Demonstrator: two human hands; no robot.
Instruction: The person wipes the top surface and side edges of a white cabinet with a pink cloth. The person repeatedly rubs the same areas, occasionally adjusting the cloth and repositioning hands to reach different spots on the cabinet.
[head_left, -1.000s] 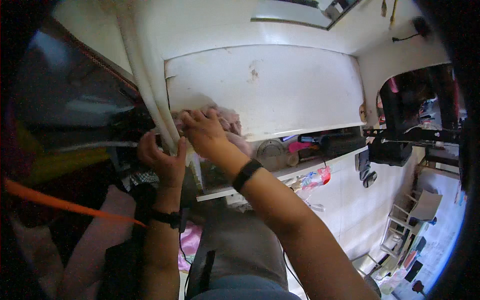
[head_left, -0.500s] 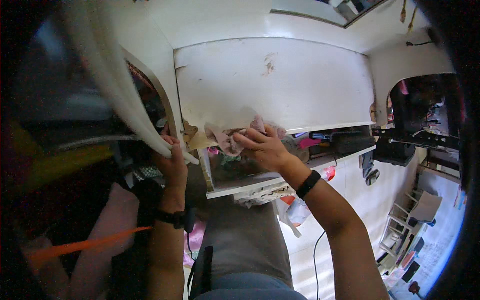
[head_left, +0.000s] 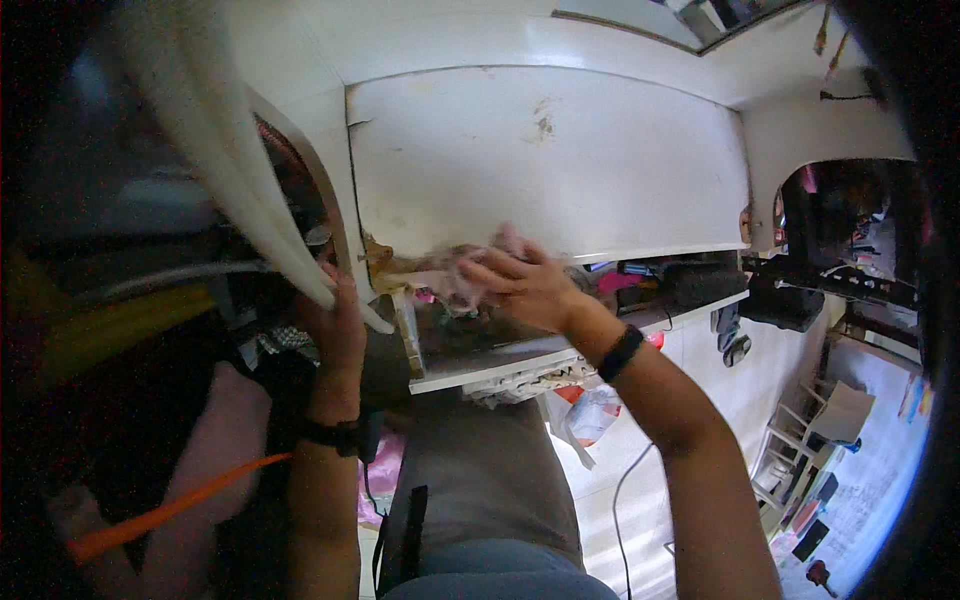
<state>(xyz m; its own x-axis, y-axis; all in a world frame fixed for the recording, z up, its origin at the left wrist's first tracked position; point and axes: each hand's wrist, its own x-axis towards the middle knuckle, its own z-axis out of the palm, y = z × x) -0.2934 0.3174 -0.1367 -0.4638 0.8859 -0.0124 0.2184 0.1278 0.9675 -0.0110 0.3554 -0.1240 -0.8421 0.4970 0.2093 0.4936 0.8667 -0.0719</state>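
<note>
My right hand [head_left: 535, 292] is closed over a crumpled pinkish cloth [head_left: 455, 285], pressing it at the left part of the front edge of a white shelf top [head_left: 560, 170]. The cloth is slightly blurred, and its loose end trails toward the left corner, where the surface is chipped and brown. Beneath that edge, an open drawer [head_left: 480, 378] holds various items. At the left, my left hand [head_left: 340, 318] grips the edge of a long white panel [head_left: 265, 185], which looks like a cabinet door. Its fingers are partly hidden behind the panel.
Inside the drawer lie a pink item [head_left: 617, 282] and a dark bundle [head_left: 705, 284]. Dark openings flank the shelf, one at the right [head_left: 850, 215] crowded with things. Clothes and an orange strap [head_left: 170, 508] lie at the left. A cable [head_left: 622, 500] runs over the pale floor.
My right hand and the cloth have shifted slightly up and left, and the cloth's loose end now stretches toward the left corner. The left hand keeps its hold on the panel.
</note>
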